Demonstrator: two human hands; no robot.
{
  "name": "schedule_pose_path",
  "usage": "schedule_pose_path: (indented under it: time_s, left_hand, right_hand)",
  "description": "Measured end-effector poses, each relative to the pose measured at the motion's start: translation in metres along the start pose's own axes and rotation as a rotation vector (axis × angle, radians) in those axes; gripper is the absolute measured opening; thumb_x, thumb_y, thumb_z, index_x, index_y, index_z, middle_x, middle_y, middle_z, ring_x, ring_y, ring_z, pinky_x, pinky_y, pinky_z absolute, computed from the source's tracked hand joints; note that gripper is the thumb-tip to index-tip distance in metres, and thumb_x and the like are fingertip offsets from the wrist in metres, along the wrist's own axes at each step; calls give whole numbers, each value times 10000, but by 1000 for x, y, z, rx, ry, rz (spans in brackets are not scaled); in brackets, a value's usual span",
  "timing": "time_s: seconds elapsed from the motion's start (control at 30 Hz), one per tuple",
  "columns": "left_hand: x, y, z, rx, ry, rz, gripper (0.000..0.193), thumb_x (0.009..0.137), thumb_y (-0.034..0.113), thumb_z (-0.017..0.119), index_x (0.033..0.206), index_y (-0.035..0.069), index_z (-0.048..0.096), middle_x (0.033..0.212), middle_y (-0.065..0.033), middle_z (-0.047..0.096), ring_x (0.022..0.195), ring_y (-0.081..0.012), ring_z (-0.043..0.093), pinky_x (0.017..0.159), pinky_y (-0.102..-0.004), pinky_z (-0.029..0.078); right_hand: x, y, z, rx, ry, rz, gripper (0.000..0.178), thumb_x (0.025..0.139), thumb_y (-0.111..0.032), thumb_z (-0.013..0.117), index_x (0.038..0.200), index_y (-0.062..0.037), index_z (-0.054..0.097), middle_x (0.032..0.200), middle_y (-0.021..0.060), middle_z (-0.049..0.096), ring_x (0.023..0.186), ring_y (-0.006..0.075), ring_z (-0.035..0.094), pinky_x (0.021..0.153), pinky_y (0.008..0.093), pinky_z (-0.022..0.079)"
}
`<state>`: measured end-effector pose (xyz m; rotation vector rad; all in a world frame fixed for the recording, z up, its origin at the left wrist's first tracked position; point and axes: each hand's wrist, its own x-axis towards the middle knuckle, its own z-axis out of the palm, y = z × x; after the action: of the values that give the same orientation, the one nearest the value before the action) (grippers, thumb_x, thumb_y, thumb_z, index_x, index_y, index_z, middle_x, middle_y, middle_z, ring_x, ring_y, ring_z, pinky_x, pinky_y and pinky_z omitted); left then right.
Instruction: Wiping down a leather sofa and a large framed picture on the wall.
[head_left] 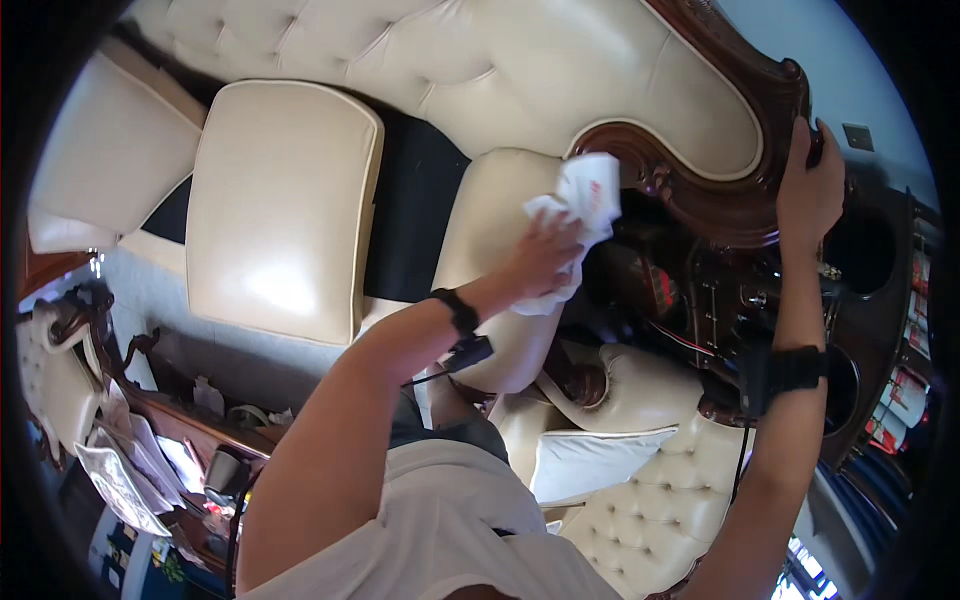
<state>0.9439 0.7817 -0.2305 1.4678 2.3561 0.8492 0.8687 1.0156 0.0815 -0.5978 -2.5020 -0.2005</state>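
My left hand (545, 255) is closed on a white cloth (592, 195) with red markings, which is bunched up and slightly blurred. Under the cloth is the cream padded arm (490, 215) of a sofa, beside its carved dark wood scroll. At the upper right, my right hand (812, 190) grips the outer edge of the sofa's wooden frame (785, 95), with the fingers partly hidden behind it. The cream tufted backrest (440, 50) runs across the top. A strap with a small black device sits on each of my forearms.
A loose cream seat cushion (280, 210) lies tilted on the black sofa base (410, 200), with another cushion (115, 150) at far left. A dark wooden cabinet (720, 300) stands at right. Behind me are a tufted armchair (650, 510) and a cluttered wooden table (190, 430).
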Motion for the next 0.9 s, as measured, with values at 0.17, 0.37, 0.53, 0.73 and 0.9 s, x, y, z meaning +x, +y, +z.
schedule_pose_path:
  time_s: [0.17,0.37,0.53,0.73,0.9]
  left_hand:
    - [-13,81,36,436,-387,193,361,777,422,641,1047,201,731,1343,-72,528,1398,-308,291,1168,-554,127]
    - [-122,94,53,189,-168,226,252,784,326,615,971,213,741,1325,-47,540,1380,-286,324,1170,-531,154]
    - [-164,103,41,-17,63,26,658,725,360,717,1343,237,526,1462,-29,408,1401,-278,308,1163,-510,207]
    - [-198,84,23,-244,166,-218,1053,639,327,835,1487,46,278,1571,-198,173,1453,-359,199,1157,-459,238]
    - [-232,60,14,-278,296,-292,981,689,308,822,1475,41,301,1548,-233,204,1422,-410,244,1142,-465,268]
  right_hand:
    - [-1,29,10,16,69,-94,550,945,-538,486,1301,-128,577,1305,162,563,1186,320,551,974,426,439]
    - [-133,-15,4,49,90,-551,578,861,-326,653,1383,-149,480,1480,207,357,1358,433,320,1056,608,286]
    - [-338,-13,7,575,-639,-593,633,790,-233,696,1376,-110,490,1483,233,336,1370,456,304,1117,555,247]
    - [-458,-59,28,606,-803,-400,656,870,-337,611,1463,-160,394,1544,208,235,1416,465,192,1118,605,193]
    - [-437,-82,51,329,-838,-369,767,838,-440,648,1491,-192,332,1586,169,139,1444,468,59,1120,648,96]
